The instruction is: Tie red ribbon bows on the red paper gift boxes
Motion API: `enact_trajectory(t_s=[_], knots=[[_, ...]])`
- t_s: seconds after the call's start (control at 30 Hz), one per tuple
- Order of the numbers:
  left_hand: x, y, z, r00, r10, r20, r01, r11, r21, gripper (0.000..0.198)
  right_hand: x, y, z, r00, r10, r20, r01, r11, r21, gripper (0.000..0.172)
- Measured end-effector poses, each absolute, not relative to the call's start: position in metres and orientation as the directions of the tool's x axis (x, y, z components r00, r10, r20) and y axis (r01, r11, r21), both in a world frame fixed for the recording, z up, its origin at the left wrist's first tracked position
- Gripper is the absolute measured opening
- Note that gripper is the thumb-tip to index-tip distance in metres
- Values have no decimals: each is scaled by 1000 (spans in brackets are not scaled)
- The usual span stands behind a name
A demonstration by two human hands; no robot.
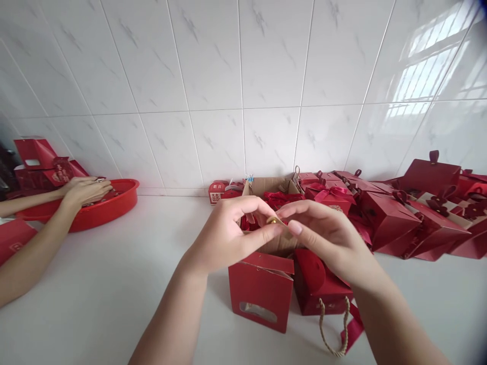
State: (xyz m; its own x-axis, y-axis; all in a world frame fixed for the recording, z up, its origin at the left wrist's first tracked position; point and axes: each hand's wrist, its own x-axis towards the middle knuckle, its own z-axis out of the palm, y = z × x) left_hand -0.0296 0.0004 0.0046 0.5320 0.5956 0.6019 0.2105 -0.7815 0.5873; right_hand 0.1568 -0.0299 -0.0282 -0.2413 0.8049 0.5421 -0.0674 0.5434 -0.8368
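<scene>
Across the pale surface (pixel 152 274), a cluster of red gift boxes (pixel 388 218) is spread at the right; most look assembled, some being topped with loop tabs or a bow. At the far left, a red plastic basin (pixel 131 195) is reached into by another person's hands (pixel 85 190). Beyond the wearer's hands, a cardboard carton (pixel 268 185) is partly filled with red items, which are judged to be left to handle. In front of it, a red windowed box (pixel 262 291) is stood upright, its top slightly parted and so apparently unfinished. Beside it, a rope-handled red box (pixel 308 279) is placed with its front flap folded over, seemingly nearer completion. Above these, a small gold-coloured piece (pixel 273 220) is pinched between thumb and fingers of the left hand (pixel 228 223) and the right hand (pixel 331 233), both narrowed; it is not yet set down, and its exact kind cannot be told.
</scene>
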Motion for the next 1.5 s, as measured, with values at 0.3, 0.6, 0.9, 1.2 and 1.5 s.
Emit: enact_trajectory(t_s=[0.3,0.6,0.9,1.2,1.5], knots=[[-33,-10,2,533,471,703,159,-872,463,19,154,-36,-31,-359,777,517,-245,456,-856,9],[-21,-11,-6,524,465,714,348,-882,319,8,154,-32,-28,-321,858,401,-319,300,-899,9],[-27,-13,0,625,511,591,261,-850,458,14,161,-21,-32,-273,875,399,-406,271,-873,12],[-23,-10,-1,539,477,694,126,-861,493,8,161,-16,-33,-410,820,400,-572,110,-813,4],[-25,-11,1,536,524,662,70,-809,583,7,156,-14,-38,-442,803,400,-613,56,-788,8]])
